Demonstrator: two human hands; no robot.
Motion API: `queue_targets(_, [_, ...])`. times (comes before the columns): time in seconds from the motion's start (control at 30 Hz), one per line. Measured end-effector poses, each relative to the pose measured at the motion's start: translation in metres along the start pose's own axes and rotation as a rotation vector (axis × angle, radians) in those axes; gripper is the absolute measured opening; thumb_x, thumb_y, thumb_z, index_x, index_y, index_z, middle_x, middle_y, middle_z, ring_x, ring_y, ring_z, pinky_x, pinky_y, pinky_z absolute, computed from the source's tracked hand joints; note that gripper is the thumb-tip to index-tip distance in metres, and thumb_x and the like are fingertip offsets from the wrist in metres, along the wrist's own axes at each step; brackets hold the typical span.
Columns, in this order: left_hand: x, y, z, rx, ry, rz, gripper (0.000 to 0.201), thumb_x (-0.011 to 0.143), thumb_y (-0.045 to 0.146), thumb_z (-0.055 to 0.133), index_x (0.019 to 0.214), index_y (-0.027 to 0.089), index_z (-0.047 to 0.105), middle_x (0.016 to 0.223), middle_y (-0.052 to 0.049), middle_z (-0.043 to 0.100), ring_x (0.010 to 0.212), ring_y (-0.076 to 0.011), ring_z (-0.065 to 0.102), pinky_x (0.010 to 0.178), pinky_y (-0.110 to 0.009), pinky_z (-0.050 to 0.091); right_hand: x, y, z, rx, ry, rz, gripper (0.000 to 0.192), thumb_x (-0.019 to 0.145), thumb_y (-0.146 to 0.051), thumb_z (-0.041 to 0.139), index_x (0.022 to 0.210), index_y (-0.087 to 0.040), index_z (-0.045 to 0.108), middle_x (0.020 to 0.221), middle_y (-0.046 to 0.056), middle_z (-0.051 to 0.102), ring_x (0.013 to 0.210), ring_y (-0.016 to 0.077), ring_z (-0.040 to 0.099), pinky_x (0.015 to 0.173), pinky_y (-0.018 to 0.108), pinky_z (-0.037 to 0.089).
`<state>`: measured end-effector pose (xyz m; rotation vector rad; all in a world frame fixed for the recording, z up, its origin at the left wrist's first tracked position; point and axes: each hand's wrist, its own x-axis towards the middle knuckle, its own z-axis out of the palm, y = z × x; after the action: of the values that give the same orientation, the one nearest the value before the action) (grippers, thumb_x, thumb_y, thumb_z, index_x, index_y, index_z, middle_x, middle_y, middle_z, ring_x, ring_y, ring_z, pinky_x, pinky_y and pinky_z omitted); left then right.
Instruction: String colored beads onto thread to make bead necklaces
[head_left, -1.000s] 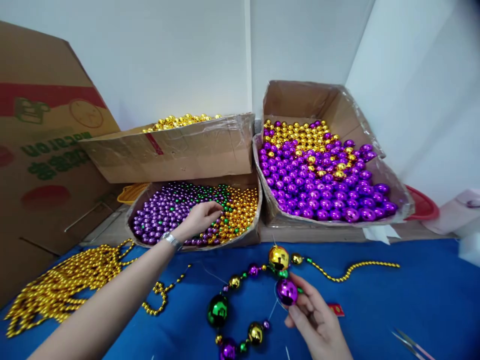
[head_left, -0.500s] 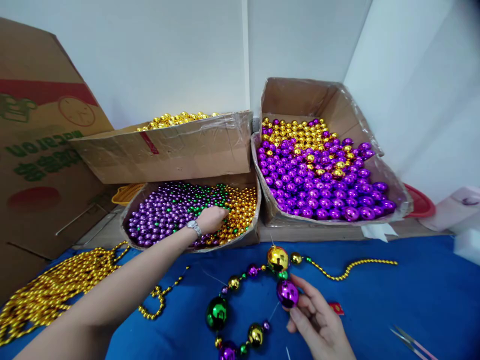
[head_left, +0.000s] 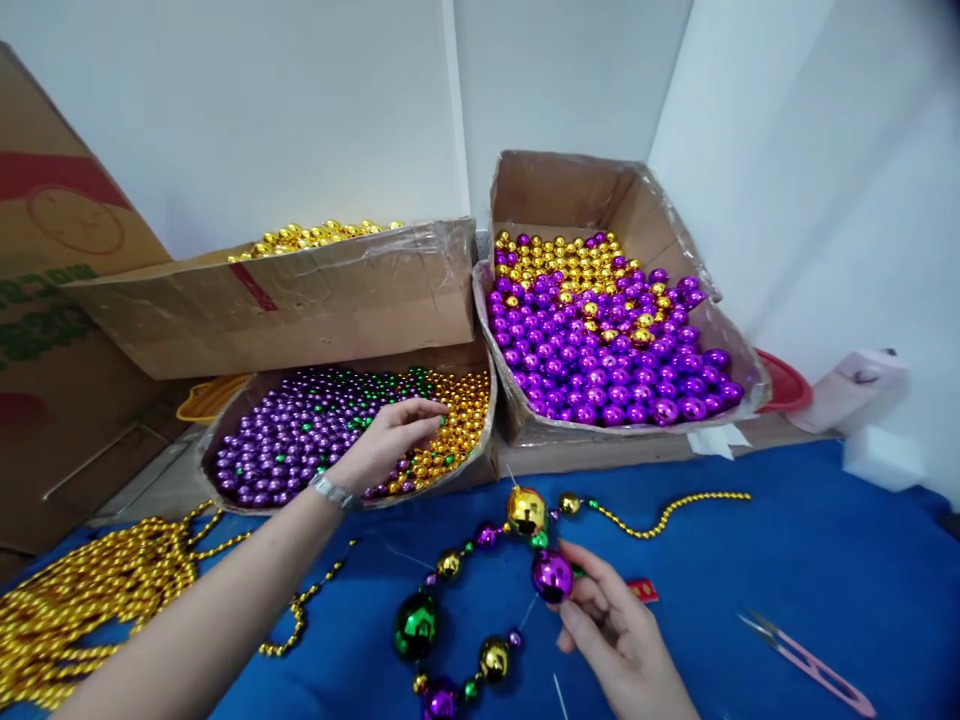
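My left hand [head_left: 397, 435] is over the front box of small beads [head_left: 289, 430]. Its thumb and fingertips close on a small green bead [head_left: 442, 421]. My right hand [head_left: 611, 620] grips a large shiny purple bead [head_left: 552, 576] between thumb and fingers. That bead belongs to a strand whose beads curve across the blue cloth. On it are a large gold bead [head_left: 526, 510], a large green bead [head_left: 415, 626] and smaller purple, gold and green ones. A thin gold chain of beads [head_left: 660, 526] trails from the strand to the right.
Purple and gold balls fill the right carton [head_left: 600, 370]; another carton [head_left: 300, 310] with gold balls stands behind the small beads. Gold bead strings [head_left: 97, 600] lie at left. Pink thread snips [head_left: 814, 665] and a red packet [head_left: 643, 590] lie on the blue cloth [head_left: 720, 580].
The whole view has shifted, so most things sit further left. My left hand has drawn back slightly from among the small beads, its fingers now straighter. My right hand keeps its grip on the purple bead.
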<state>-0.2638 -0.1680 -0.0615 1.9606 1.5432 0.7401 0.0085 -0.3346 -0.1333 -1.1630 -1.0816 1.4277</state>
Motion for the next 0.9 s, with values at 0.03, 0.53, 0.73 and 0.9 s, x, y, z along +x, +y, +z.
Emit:
queue_targets(0.03, [-0.010, 0.011, 0.001, -0.181, 0.007, -0.014, 0.033, 0.088, 0.037, 0.045, 0.113, 0.018, 0.054, 0.086, -0.006, 0.064, 0.072, -0.0151, 0.062, 0.063, -0.025, 0.050, 0.000, 0.001, 0.000, -0.003, -0.001, 0.000, 0.053, 0.080, -0.050, 0.060, 0.126, -0.024, 0.051, 0.076, 0.000, 0.060, 0.062, 0.0130, 0.059, 0.061, 0.026, 0.046])
queue_targets(0.53, [-0.067, 0.054, 0.040, -1.352, -0.147, -0.335, 0.024, 0.083, 0.024, 0.061, 0.106, 0.018, 0.059, 0.084, -0.006, 0.062, 0.071, -0.0131, 0.061, 0.059, -0.022, 0.050, -0.001, 0.004, 0.000, -0.194, -0.079, -0.074, 0.049, 0.085, -0.048, 0.053, 0.128, -0.023, 0.049, 0.076, 0.001, 0.060, 0.062, 0.0136, 0.060, 0.061, 0.027, 0.047])
queue_targets(0.73, [-0.071, 0.056, 0.046, -1.334, -0.125, -0.351, 0.019, 0.084, 0.025, 0.060, 0.100, 0.016, 0.060, 0.084, -0.005, 0.062, 0.069, -0.0114, 0.060, 0.059, -0.021, 0.049, -0.002, 0.002, -0.002, -0.208, -0.132, -0.022, 0.049, 0.087, -0.045, 0.051, 0.130, -0.023, 0.045, 0.081, 0.002, 0.060, 0.065, 0.0135, 0.059, 0.064, 0.028, 0.048])
queue_targets(0.9, [-0.072, 0.055, 0.048, -1.323, -0.105, -0.356, 0.016, 0.085, 0.024, 0.058, 0.098, 0.015, 0.059, 0.083, -0.006, 0.062, 0.068, -0.0116, 0.060, 0.058, -0.021, 0.049, -0.004, -0.001, -0.003, -0.199, -0.160, 0.007, 0.047, 0.088, -0.042, 0.050, 0.131, -0.023, 0.043, 0.083, 0.001, 0.058, 0.068, 0.0126, 0.058, 0.067, 0.027, 0.049])
